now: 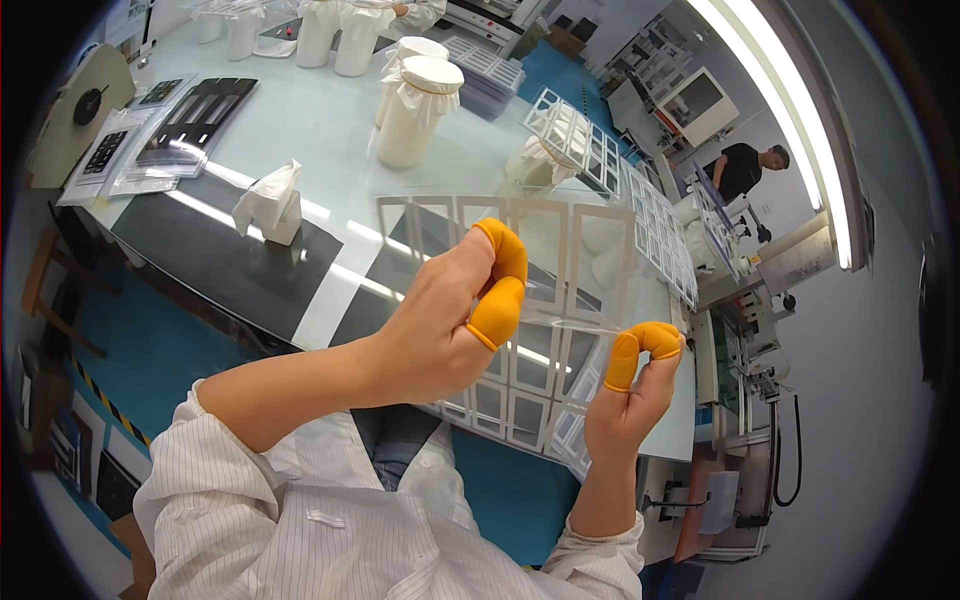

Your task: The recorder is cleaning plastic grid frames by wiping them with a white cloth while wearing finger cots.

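Note:
My left hand [450, 310] and my right hand [632, 385] are raised above the table, each with orange finger cots on thumb and forefinger. Between them they pinch a thin clear film sheet [570, 318], the left at one end and the right at the other. Under the hands lies a clear sheet of square white frames [520, 380] on the glossy table [320, 130].
White jars with cloth-covered tops [418, 110] stand at the back. A crumpled white wipe [270, 203] lies to the left, beside dark panels in bags [190, 125]. Stacks of white frame sheets [640, 210] run along the right. A person in black [745, 168] stands far right near machines.

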Available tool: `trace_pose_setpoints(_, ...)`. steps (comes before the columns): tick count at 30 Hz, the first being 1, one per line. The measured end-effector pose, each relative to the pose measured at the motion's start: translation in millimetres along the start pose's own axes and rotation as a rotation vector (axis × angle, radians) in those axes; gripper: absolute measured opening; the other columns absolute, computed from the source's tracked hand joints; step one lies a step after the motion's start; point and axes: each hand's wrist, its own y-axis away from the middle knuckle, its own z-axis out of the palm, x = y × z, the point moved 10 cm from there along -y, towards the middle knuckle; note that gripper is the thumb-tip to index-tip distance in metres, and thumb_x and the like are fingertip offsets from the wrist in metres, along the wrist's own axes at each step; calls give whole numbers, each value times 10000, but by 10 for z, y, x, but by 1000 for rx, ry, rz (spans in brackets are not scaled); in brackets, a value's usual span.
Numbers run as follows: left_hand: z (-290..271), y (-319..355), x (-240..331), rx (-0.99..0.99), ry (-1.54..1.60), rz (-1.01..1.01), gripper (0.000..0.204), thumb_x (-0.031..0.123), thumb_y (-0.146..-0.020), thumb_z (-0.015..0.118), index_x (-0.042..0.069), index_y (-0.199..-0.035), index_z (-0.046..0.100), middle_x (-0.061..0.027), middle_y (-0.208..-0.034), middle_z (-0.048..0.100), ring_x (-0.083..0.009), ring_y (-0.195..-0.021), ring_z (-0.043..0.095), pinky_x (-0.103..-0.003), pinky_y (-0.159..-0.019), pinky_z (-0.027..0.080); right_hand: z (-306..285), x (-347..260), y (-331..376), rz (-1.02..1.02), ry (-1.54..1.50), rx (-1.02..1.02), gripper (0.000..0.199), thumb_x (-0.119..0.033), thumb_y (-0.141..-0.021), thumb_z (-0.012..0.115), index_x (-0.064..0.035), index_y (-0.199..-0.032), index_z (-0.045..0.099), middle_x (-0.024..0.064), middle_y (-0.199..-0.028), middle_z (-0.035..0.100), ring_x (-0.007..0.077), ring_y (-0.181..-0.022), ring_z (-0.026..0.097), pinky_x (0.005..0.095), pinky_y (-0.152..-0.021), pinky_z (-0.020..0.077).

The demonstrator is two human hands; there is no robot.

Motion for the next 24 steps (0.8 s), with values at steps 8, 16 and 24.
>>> trace_pose_setpoints(8,26,401,-129,-157,-523,55,244,123,-865,546,-2,-666,479,-137,-580,441,-290,-525,429,-355,-492,346,-130,629,-197,260,-463,121,53,-63,-895,547,-12,-905,540,23,-846,500,81,-735,439,203,-698,366)
trace_pose_setpoints(16,-1597,2827,-1930,426,100,-1057,281,206,-906,420,68,-668,479,-27,-514,426,-150,-429,426,-293,-406,321,-1215,837,-1054,226,-613,628,112,-94,-874,544,-14,-916,610,-11,-766,520,59,-683,420,205,-641,321)
trace_pose_setpoints(24,-2656,4559,-2731,127,58,-1617,522,588,-862,452,100,-722,569,-55,-584,503,-188,-475,471,-354,-444,369,-1767,328,-1517,78,-716,742,114,-112,-867,508,-19,-888,570,0,-735,487,82,-658,412,210,-650,342)
